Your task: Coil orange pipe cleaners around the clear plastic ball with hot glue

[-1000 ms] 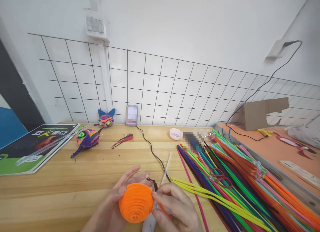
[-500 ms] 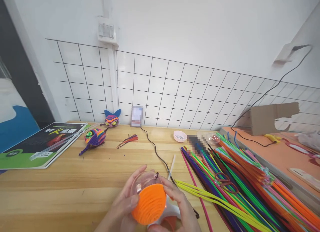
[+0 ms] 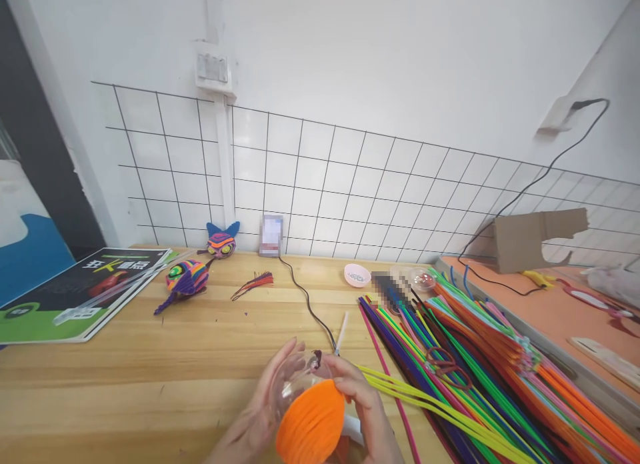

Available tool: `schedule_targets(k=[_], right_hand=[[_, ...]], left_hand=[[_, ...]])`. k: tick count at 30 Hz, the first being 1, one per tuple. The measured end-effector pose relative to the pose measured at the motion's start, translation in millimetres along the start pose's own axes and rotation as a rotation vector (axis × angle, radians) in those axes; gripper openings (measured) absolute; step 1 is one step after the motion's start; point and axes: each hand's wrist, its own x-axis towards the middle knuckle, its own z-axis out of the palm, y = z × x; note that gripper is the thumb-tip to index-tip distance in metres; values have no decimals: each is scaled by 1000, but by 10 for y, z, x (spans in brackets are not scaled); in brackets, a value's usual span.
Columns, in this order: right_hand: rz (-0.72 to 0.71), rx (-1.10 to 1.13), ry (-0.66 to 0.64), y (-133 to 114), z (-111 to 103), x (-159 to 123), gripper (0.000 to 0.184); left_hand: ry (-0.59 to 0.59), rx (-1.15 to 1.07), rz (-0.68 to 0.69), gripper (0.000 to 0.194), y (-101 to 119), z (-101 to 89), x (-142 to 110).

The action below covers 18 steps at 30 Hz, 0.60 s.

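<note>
Between my two hands is a clear plastic ball (image 3: pixel 294 386), partly covered with closely laid orange pipe cleaners (image 3: pixel 311 422). My left hand (image 3: pixel 257 411) cups the clear part from the left. The fingers of my right hand (image 3: pixel 364 399) press on the upper right edge of the orange covering. A small dark lump (image 3: pixel 317 359) shows at the top of the ball. Behind and below the ball, a white glue gun (image 3: pixel 354 429) is mostly hidden. A translucent glue stick (image 3: pixel 343 332) rises beyond my right fingers.
Bundled pipe cleaners (image 3: pixel 480 357) cover the right side, with red-handled scissors (image 3: pixel 447 367) on them. Two striped figures (image 3: pixel 187 281) and a magazine (image 3: pixel 100 284) lie left. A pink bowl (image 3: pixel 357 275) and a black cord (image 3: pixel 310 311) are farther back.
The ball has shifted slightly down and right and turned in my hands. My left thumb has left the orange covering's edge, and my right fingers have moved onto its upper edge.
</note>
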Motion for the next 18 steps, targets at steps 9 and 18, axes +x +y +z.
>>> schedule_targets(k=[9, 18], right_hand=[[-480, -493, -29, -41, -154, 253, 39], [-662, -725, -43, -97, -163, 282, 12]], left_hand=[[37, 357, 13, 63, 389, 135, -243], [18, 421, 22, 68, 473, 401, -378]])
